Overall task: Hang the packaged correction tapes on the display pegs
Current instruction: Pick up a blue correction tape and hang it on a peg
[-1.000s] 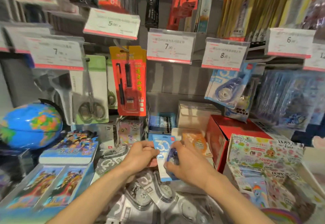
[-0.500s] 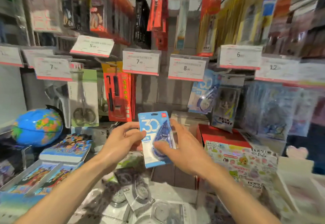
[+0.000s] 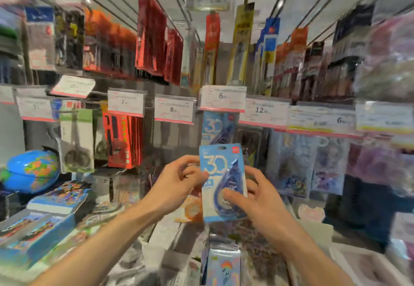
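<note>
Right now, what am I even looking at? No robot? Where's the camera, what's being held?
No robot here: a person works with two bare hands, filmed by one wide-angle camera on their head, looking forward and down at a stationery shop display. The right hand has the grip on a blue packaged correction tape, thumb on its front; the left hand touches its left edge. Just above hangs a matching pack below the price tags. Lower left: a globe and boxed goods. Much of the picture is blurred.
</note>
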